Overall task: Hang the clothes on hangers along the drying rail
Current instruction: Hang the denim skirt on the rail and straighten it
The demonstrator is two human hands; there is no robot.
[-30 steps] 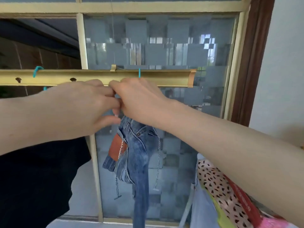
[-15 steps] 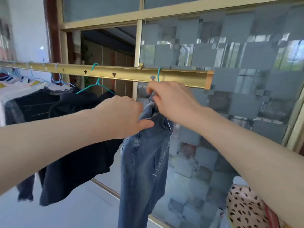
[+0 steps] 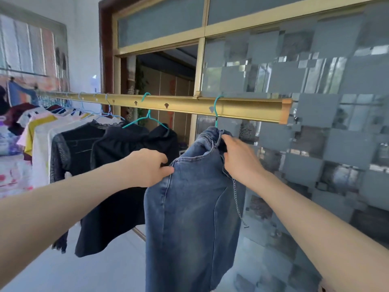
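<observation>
Blue jeans (image 3: 189,207) with a metal chain hang from a teal hanger (image 3: 216,108) hooked over the gold drying rail (image 3: 242,109) near its right end. My left hand (image 3: 147,166) pinches the waistband at its left side. My right hand (image 3: 240,159) grips the waistband just under the hanger's hook. Left of the jeans, a black top (image 3: 126,169) hangs on another teal hanger (image 3: 147,119), with several more garments (image 3: 42,133) on hangers farther along the rail.
A patterned frosted glass window (image 3: 315,144) with a gold frame stands right behind the rail. An open window section (image 3: 164,81) shows a dark interior. Pale floor (image 3: 94,270) lies below. The rail's capped end (image 3: 285,111) is right of the jeans.
The view has swung left, showing more of the rail and clothes. My left hand has slid left and down along the waistband, spreading the jeans, while my right hand stays under the hook.
</observation>
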